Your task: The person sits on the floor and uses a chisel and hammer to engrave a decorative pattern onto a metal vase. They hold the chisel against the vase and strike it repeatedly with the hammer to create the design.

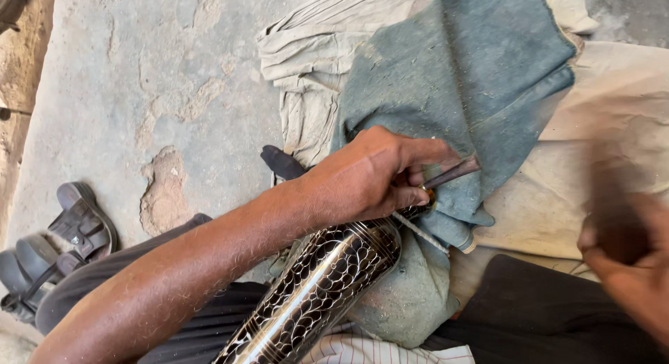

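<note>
Metal vase [317, 294] w/ black engraved pattern lay across the lap on a blue cloth [467, 78]. Left hand [369, 179], fingers closed, pressed a chisel [449, 174] on its rim. Right hand [627, 259] was blurred, grip unclear. Step looked like engraving; each strike needs a steady tool.

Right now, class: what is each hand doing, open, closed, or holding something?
Left hand: closed around a thin dark tool, resting on the patterned metal cylinder.
Right hand: motion-blurred; cannot be told.

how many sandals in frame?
2, both at the left edge on the floor: one sandal nearer the leg, the other sandal below it, overlapping. More may lie out of frame.
</note>
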